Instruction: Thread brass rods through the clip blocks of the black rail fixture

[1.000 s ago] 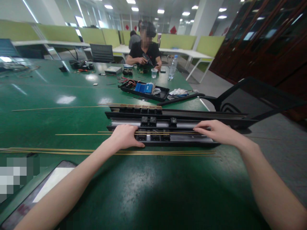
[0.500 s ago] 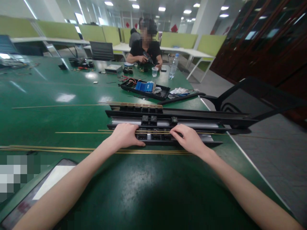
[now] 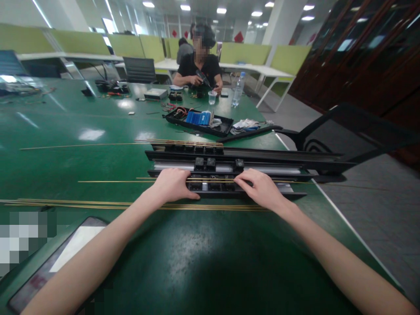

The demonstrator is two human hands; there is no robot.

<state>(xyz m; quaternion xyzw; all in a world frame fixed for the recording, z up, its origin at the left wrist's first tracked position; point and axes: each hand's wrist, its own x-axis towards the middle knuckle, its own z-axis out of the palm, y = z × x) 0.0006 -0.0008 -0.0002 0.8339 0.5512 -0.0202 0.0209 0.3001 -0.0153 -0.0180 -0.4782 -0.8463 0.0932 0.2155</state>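
Note:
My left hand (image 3: 172,184) is closed around the left part of the nearest black channel rail (image 3: 216,195), thumb on its front wall and fingers over the far side. Small black blocks (image 3: 215,187) sit inside that rail between my hands. Thin brass rods (image 3: 111,181) lie lengthwise over the blocks and stick out past both hands. My right hand (image 3: 257,186) pinches a brass rod between thumb and fingertips, just above the rail. Behind it lies another black rail (image 3: 275,169) with a pale inside and three black blocks on top.
More brass rods (image 3: 210,207) lie in front of the rails. A farther rail (image 3: 278,154) holds blocks and rods. Beyond are a black tray (image 3: 226,127) with a blue item, a water bottle (image 3: 238,92) and a co-worker (image 3: 200,65) holding a tool. A chair (image 3: 354,135) stands right.
Both hands keep the same hold and place on the rail and rod. Only the view has shifted very slightly.

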